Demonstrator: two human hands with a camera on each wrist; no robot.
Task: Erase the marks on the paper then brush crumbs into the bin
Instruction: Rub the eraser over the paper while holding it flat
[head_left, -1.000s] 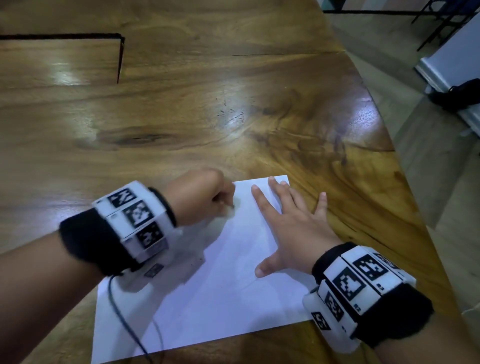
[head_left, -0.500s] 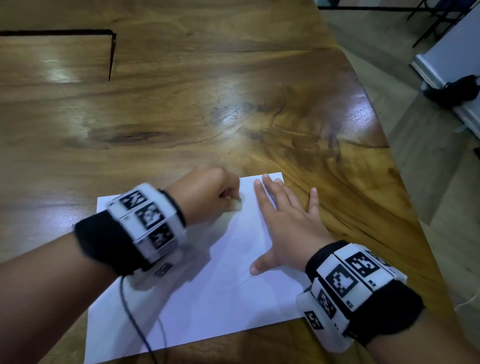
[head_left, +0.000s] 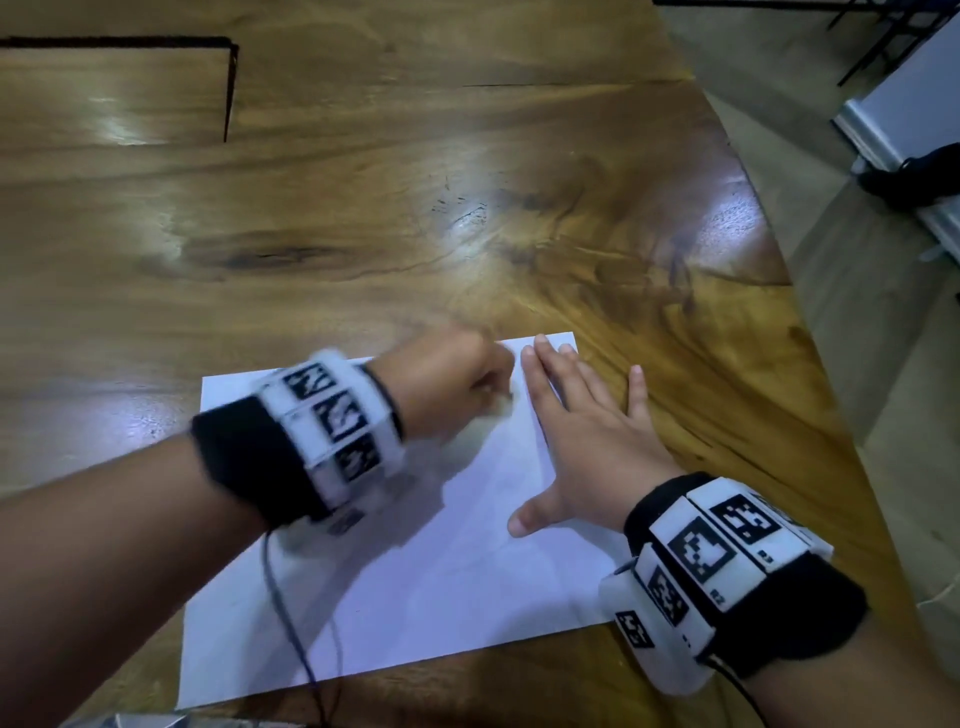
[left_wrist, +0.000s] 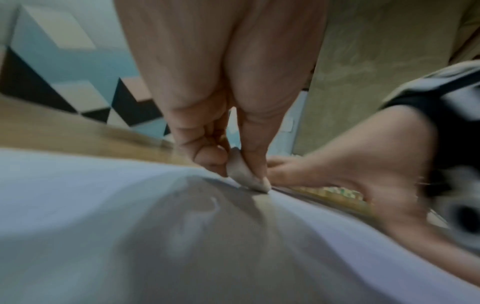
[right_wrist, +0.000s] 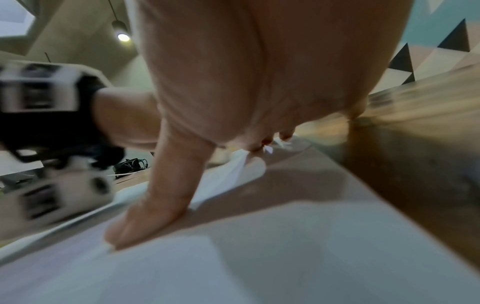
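A white sheet of paper (head_left: 415, 597) lies on the wooden table (head_left: 363, 234) near its front edge. My left hand (head_left: 467, 389) is curled into a fist at the paper's far edge. It pinches a small pale eraser (left_wrist: 242, 174) between thumb and fingers, with the eraser's tip down on the paper (left_wrist: 78, 195). My right hand (head_left: 582, 441) lies flat with fingers spread on the sheet's far right corner and holds it down; its thumb presses the paper (right_wrist: 285, 257) in the right wrist view. The marks are too faint to make out.
The table's right edge (head_left: 810, 364) runs diagonally down to the floor beside my right arm. A dark rectangular seam (head_left: 228, 88) cuts the tabletop at far left. A cable (head_left: 291, 623) from my left wrist trails over the paper. No bin shows.
My left hand has shifted forward and to the right along the paper's far edge and is now motion-blurred. The right hand stays flat on the sheet.
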